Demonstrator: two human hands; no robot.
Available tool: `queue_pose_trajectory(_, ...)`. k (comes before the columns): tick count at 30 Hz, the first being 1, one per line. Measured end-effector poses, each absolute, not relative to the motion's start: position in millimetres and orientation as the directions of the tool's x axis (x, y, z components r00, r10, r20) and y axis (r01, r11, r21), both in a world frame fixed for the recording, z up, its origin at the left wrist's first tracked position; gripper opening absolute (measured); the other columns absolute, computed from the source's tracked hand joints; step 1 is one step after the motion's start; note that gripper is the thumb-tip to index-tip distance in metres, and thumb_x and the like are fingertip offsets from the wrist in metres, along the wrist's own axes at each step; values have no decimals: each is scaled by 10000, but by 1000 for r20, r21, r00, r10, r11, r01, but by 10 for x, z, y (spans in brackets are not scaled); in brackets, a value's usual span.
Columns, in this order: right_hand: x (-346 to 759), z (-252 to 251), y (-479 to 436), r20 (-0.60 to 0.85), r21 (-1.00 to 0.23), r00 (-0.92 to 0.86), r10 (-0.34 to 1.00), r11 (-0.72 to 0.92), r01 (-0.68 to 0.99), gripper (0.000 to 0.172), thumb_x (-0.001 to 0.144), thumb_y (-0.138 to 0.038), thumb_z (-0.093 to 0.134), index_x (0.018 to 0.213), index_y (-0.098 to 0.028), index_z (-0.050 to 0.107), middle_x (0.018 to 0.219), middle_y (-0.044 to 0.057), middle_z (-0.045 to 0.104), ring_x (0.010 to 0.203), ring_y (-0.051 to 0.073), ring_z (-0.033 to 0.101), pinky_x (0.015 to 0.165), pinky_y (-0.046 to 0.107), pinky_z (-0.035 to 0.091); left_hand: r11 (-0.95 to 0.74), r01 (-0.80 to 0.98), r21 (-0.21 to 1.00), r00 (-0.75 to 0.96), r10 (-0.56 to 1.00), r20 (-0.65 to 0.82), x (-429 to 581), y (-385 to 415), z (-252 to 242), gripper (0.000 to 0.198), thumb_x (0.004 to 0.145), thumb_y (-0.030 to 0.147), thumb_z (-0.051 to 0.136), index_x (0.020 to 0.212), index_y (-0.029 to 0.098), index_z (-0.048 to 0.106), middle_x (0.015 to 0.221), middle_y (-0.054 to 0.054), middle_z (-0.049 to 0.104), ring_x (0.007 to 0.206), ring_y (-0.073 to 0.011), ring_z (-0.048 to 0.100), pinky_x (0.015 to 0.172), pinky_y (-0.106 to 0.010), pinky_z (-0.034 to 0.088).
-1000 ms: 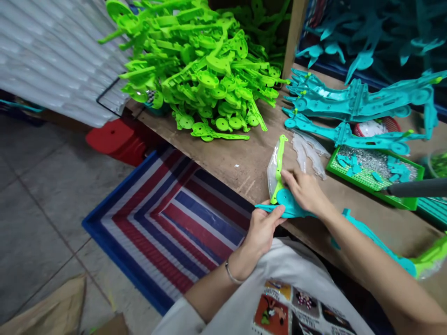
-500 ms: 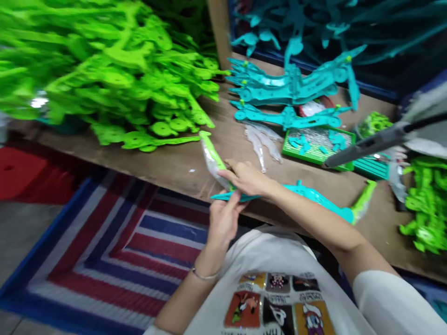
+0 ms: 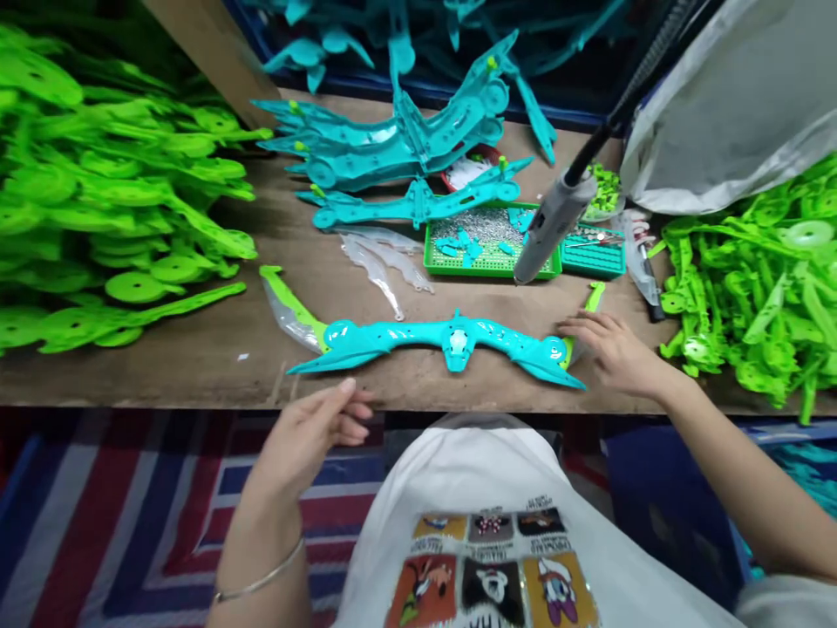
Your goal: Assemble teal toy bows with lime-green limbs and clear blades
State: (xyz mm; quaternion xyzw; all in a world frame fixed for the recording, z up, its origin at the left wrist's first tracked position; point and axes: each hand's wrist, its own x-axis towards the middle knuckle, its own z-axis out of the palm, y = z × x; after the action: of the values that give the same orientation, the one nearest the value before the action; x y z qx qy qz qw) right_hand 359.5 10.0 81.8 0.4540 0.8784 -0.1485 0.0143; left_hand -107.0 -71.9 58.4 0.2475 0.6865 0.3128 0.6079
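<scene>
A turquoise toy bow (image 3: 418,336) lies across the front of the table, its round hub in the middle. The left limb (image 3: 292,311), bright green with a clear milky piece along it, slants up from the bow's left end. A similar green limb (image 3: 594,298) rises at the right end, partly covered by my right hand (image 3: 611,353). The fingers of that hand are closed over this limb; the thumb is mostly hidden. Below the bow's left tip, at the table edge, my left hand (image 3: 320,423) is open with loosely bent fingers, holding nothing.
Green parts are heaped at left (image 3: 118,201) and right (image 3: 751,288). Turquoise bow bodies (image 3: 405,144) lie behind, with clear strips (image 3: 376,262) in front. A green tray (image 3: 435,262) holds screws and small turquoise pieces. An electric screwdriver (image 3: 549,222) hangs above it.
My right hand has moved from the bow's left end to its right end. My left hand has let go and drawn back left. The bow now lies straighter across the table; the view has shifted right.
</scene>
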Motion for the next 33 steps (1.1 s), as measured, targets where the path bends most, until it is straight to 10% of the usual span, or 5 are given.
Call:
queue_pose_trajectory(5, 3586, 699, 108, -111, -232, -659, 744, 625, 745, 529, 749, -123, 582, 1270, -194, 649, 1162, 118, 672, 1234, 319, 540, 1185, 558, 251, 765, -167, 622, 476, 615, -629, 316, -745, 705, 502, 816, 474, 788, 1207, 183, 670, 1046, -150, 759, 835, -224, 765, 788, -354, 620)
queue_pose_trajectory(10, 3554, 866, 81, -106, -332, -718, 688, 656, 677, 416, 741, -189, 621, 1152, -204, 683, 1003, 78, 651, 1018, 273, 599, 1191, 574, 238, 711, -400, 578, 353, 701, -619, 1233, -694, 475, 440, 773, 455, 835, 1098, 189, 702, 1187, -122, 731, 1059, -232, 716, 976, -427, 556)
queue_pose_trajectory(23, 3574, 914, -117, -106, -368, -679, 727, 605, 706, 462, 953, -451, 600, 1339, -197, 617, 1154, 138, 707, 1025, 282, 612, 880, 420, 405, 648, -497, 577, 250, 743, -620, 1261, -644, 521, 451, 754, 436, 852, 1042, 136, 676, 1028, -100, 753, 852, -198, 734, 795, -386, 631)
queue_pose_trajectory(33, 3769, 685, 22, -62, -306, -652, 756, 607, 733, 401, 894, -312, 639, 1288, -236, 648, 1149, 112, 725, 1041, 297, 626, 933, 489, 454, 718, -369, 591, 378, 697, -610, 1343, -640, 350, 520, 776, 518, 813, 1129, 165, 665, 1091, -117, 727, 774, -187, 753, 746, -327, 611)
